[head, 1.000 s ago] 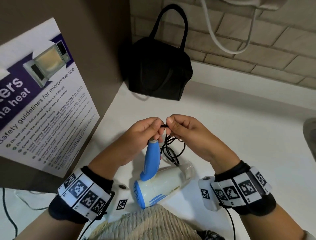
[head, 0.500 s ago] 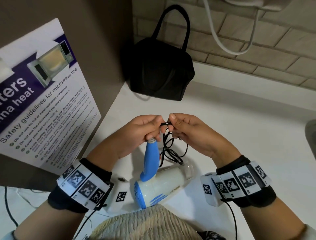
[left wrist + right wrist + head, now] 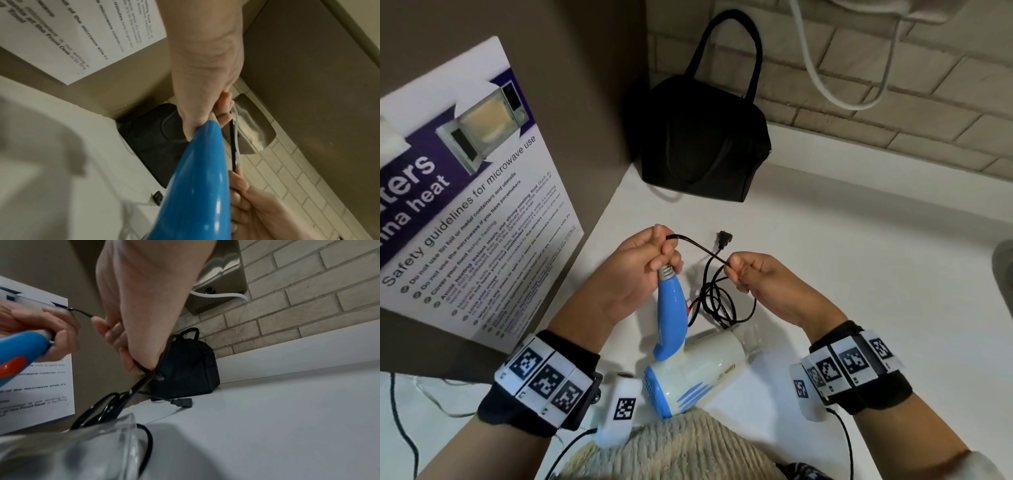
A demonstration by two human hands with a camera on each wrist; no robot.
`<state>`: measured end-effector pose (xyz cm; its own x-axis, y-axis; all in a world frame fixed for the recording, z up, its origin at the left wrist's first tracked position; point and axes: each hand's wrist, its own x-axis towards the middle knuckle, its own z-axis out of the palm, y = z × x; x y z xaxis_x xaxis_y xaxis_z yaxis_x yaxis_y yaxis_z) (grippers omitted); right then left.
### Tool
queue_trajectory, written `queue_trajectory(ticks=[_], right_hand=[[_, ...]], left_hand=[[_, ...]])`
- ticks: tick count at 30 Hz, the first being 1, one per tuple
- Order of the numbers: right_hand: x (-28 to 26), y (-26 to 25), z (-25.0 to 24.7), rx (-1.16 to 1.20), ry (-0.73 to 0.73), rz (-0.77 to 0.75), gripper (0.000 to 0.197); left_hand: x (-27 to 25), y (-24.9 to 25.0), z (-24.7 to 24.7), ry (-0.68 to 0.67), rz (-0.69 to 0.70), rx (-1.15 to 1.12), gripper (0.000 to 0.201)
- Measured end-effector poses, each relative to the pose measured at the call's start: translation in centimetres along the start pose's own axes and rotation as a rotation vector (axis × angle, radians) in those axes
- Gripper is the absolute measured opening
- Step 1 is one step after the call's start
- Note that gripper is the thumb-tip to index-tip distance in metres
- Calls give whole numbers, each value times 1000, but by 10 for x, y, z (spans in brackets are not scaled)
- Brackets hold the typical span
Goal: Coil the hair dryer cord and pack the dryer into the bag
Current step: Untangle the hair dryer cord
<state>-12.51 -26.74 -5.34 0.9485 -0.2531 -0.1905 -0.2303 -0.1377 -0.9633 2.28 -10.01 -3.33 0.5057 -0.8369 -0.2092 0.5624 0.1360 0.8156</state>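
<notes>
A white and blue hair dryer (image 3: 695, 373) lies on the white counter (image 3: 859, 274), its blue handle (image 3: 670, 315) raised. My left hand (image 3: 643, 267) grips the handle's top end and the black cord (image 3: 698, 248) where it leaves the handle. My right hand (image 3: 753, 277) pinches the cord a short way along, so a stretch runs between both hands. Loose cord loops (image 3: 722, 301) hang and lie beneath, and the plug (image 3: 724, 238) rests on the counter. The black bag (image 3: 702, 140) stands in the back corner, handles up. In the right wrist view the cord (image 3: 139, 384) leaves my right hand (image 3: 131, 331) downward.
A microwave safety poster (image 3: 465, 205) leans on the left wall. A brick wall (image 3: 893, 102) runs behind, with a white cable (image 3: 835, 85) hanging from a metal wall unit (image 3: 218, 280). The counter stretches to the right of my hands.
My hands, touching a second ago, have drawn apart, the right one moving right along the cord. A length of cord now stretches between them and the plug lies exposed on the counter.
</notes>
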Motion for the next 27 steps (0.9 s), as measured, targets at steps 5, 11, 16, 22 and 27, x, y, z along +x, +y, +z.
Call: queue_trajectory(ticks=[5,11,16,22,27], right_hand=[[-3,16,-13,-89,30,22,38],[-10,36,-26,-92,70,67,38],[-11,48,-35,-61,115,108,37],[-9,62,-30,-35,122,120,37],[-5,67,-32,-55,147,156,37]], left_hand=[[5,1,-19,108,-32,-98,36],[9,-5,-44,211,-60,-185,43],[16,-9,-56,287,-88,-224,42],[23,-14,-60,317,-73,-206,41],[26,-16,-71,342,-58,-216,38]])
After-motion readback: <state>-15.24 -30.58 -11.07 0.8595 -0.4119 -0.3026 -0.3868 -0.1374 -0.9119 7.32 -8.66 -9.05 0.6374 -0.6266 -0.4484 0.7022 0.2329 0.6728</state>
